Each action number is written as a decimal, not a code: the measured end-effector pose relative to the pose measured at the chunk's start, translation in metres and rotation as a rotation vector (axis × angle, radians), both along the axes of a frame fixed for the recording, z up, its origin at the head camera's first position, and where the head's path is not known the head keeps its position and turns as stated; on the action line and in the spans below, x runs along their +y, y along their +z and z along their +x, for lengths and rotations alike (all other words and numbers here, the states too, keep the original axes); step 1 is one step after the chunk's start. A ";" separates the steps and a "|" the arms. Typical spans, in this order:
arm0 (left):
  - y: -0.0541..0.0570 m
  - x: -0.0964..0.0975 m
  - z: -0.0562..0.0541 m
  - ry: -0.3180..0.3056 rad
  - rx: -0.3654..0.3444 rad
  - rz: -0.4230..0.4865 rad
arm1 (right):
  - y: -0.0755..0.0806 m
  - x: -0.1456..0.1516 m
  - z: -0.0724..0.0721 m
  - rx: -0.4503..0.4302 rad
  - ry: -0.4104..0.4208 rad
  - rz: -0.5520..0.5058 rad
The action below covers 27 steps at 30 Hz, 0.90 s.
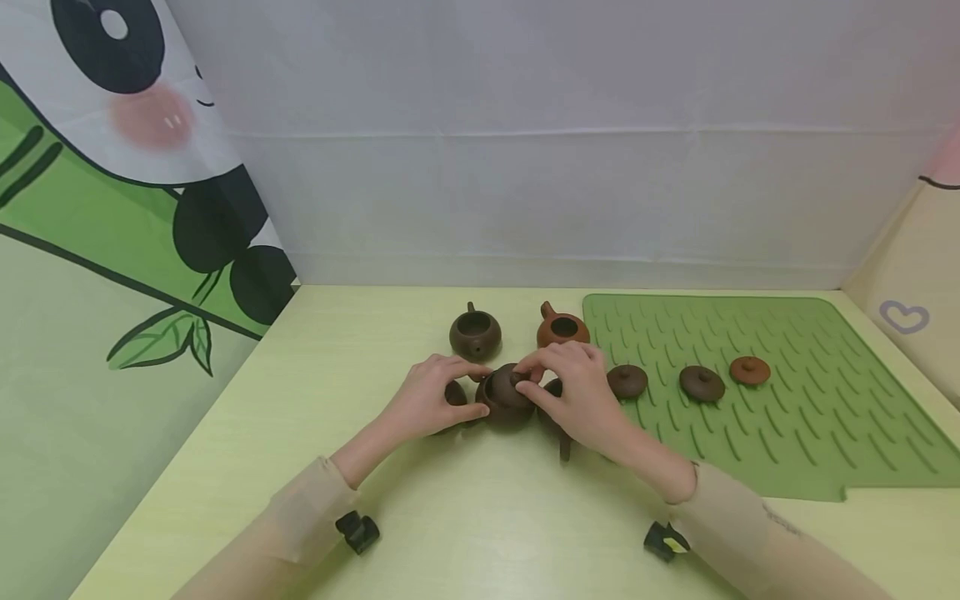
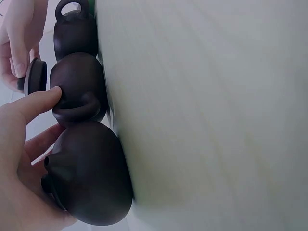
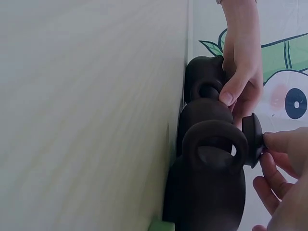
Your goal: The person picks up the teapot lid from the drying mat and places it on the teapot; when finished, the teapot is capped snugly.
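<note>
In the head view my left hand (image 1: 429, 396) holds a dark brown teapot (image 1: 507, 420) between thumb and fingers. My right hand (image 1: 576, 390) pinches a dark round lid (image 1: 510, 387) by its knob, tilted above that teapot's opening. The left wrist view has the lid (image 2: 36, 78) on edge, apart from the teapot (image 2: 77, 77) there. A second dark teapot (image 2: 94, 175), with its lid on, stands against the held one, partly behind my left hand. On the other side is a third dark teapot (image 3: 204, 197), its loop handle toward me.
Behind stand an open dark teapot (image 1: 476, 336) and an open reddish-brown teapot (image 1: 562, 328). On the green mat (image 1: 810, 333) at right lie two dark lids, one nearer (image 1: 627, 382) and one farther right (image 1: 702, 383), plus a reddish lid (image 1: 750, 371).
</note>
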<state>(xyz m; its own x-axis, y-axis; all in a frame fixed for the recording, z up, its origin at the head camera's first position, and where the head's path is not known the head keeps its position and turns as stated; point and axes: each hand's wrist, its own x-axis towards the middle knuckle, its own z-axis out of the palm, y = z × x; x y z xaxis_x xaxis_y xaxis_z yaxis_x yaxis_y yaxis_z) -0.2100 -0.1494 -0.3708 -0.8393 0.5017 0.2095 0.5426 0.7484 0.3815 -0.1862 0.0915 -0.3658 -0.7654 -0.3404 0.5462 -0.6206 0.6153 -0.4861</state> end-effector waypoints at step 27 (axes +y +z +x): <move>-0.001 0.000 0.000 0.008 -0.006 0.014 | 0.000 -0.015 -0.007 -0.055 -0.074 0.070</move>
<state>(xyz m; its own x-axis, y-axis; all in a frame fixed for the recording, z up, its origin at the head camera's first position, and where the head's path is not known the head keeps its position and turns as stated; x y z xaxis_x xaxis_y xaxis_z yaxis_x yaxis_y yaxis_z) -0.2100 -0.1491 -0.3714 -0.8447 0.4917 0.2115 0.5341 0.7476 0.3947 -0.1930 0.0762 -0.3657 -0.8178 -0.3182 0.4795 -0.5460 0.6922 -0.4719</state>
